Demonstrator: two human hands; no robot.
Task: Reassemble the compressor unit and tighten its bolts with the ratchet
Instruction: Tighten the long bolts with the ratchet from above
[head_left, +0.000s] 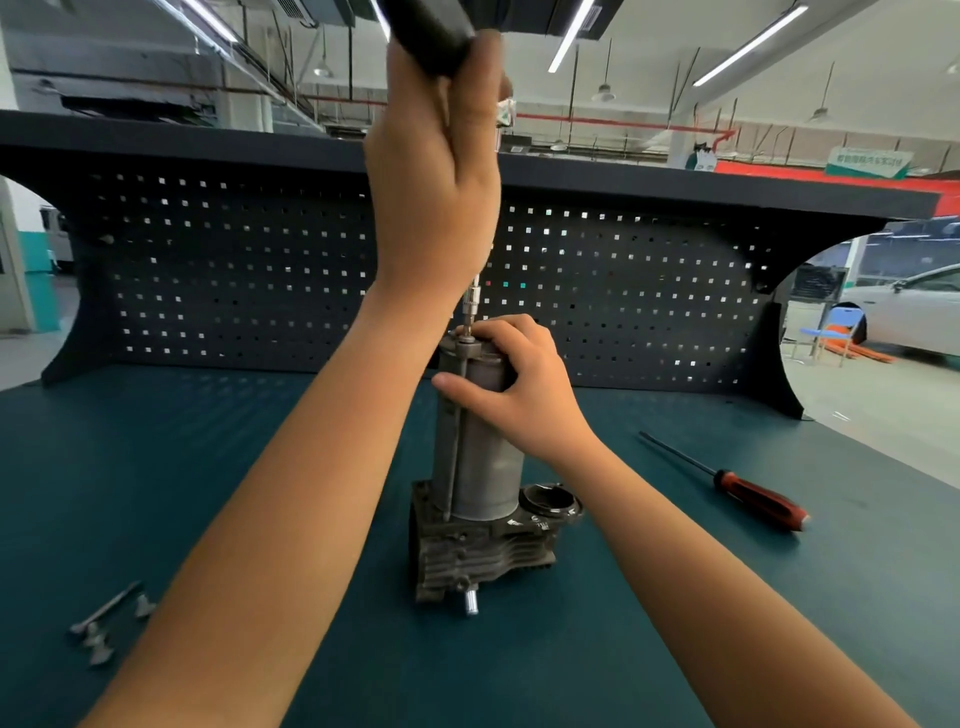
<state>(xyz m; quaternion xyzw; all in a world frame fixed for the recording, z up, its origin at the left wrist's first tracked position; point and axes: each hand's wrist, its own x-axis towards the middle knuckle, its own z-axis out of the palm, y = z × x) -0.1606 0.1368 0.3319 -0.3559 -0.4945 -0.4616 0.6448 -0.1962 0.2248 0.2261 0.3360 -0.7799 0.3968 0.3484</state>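
The compressor unit (483, 467) stands upright at the middle of the green bench: a grey metal cylinder on a finned cast base. My right hand (524, 384) grips the top of the cylinder. My left hand (436, 171) is raised high above it, shut on the black handle of a long driver tool (431, 36). The tool's thin shaft (474, 296) runs straight down to a bolt on the cylinder's top rim. Most of the shaft is hidden behind my left hand.
A red-handled screwdriver (753, 499) lies on the bench to the right. Several loose bolts (106, 621) lie at the front left. A dark pegboard panel (208, 270) rises along the back edge of the bench (156, 467). Beyond it, a white car and a blue chair stand at the right.
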